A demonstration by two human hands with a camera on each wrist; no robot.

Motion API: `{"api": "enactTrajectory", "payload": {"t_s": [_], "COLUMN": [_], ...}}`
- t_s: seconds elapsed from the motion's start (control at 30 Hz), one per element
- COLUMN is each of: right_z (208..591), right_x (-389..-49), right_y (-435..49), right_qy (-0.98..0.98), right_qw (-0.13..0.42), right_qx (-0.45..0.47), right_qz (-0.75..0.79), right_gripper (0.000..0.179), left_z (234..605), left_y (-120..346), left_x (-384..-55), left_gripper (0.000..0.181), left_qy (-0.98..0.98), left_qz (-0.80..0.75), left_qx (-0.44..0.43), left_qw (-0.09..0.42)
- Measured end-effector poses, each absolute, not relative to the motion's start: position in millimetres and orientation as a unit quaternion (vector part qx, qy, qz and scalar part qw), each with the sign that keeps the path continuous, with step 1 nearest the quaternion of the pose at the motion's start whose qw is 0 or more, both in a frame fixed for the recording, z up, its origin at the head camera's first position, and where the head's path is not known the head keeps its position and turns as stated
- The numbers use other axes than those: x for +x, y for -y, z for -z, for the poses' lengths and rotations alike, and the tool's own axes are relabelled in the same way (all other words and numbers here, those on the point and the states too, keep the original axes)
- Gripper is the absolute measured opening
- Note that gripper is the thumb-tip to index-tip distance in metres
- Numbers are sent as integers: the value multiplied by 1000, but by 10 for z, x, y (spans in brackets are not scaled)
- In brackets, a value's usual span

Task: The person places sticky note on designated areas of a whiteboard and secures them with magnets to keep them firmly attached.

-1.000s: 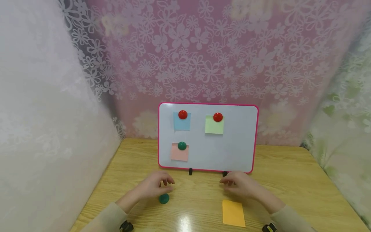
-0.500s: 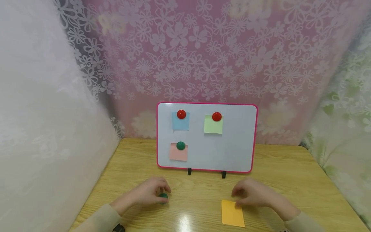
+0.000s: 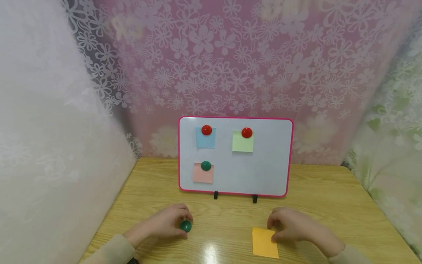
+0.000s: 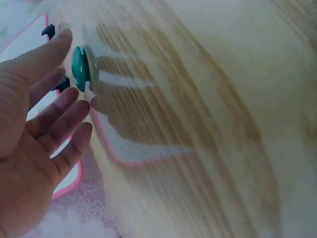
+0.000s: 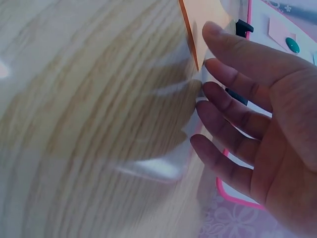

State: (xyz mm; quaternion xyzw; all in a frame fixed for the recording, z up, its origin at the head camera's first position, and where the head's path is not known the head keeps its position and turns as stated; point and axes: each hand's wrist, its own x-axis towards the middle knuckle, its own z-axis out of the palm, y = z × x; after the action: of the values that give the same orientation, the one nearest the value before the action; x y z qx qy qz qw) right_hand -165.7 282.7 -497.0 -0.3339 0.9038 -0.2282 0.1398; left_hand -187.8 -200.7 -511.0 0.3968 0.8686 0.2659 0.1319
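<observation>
On the table's left part lies a green round magnet [image 3: 186, 226], between the thumb and fingers of my left hand [image 3: 165, 222]. In the left wrist view the thumb and fingers stand apart around the magnet [image 4: 79, 68], without a visible grip. A square orange sticky note [image 3: 265, 244] lies flat at the right. My right hand [image 3: 295, 227] is at its right edge, thumb over the upper right corner. The right wrist view has the fingers spread loosely beside the note [image 5: 198, 25]; whether the fingertips touch it, I cannot tell.
A whiteboard [image 3: 263, 168] with a pink frame stands behind on black feet [image 3: 255, 198]. It carries a blue note [image 3: 206, 142] and a green note [image 3: 242, 145] under red magnets, and a pink note [image 3: 202, 177] under a green magnet. Walls of flowered cloth surround the table [image 3: 329, 198].
My left hand has come down around the green magnet on the table. My right hand has moved right and toward me, from near the board's foot to the orange note's edge.
</observation>
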Motion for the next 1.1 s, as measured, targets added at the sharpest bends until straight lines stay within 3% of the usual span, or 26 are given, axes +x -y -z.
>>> {"api": "enactTrajectory", "payload": {"t_s": [0.4, 1.1], "right_z": [4973, 4947], "right_x": [-1593, -1582], "right_y": [-2778, -2738], "right_qy": [-912, -911], "right_qw": [115, 159], "right_qx": [-327, -298], "right_qz": [220, 238], "right_gripper": [27, 28], "left_z": [5109, 5089], "left_y": [1970, 1917], "left_x": [-1879, -1868], "left_gripper": [30, 29], "left_qy": [-880, -879], "left_qz": [-261, -280], "left_qx": [372, 357], "left_qw": [140, 149]}}
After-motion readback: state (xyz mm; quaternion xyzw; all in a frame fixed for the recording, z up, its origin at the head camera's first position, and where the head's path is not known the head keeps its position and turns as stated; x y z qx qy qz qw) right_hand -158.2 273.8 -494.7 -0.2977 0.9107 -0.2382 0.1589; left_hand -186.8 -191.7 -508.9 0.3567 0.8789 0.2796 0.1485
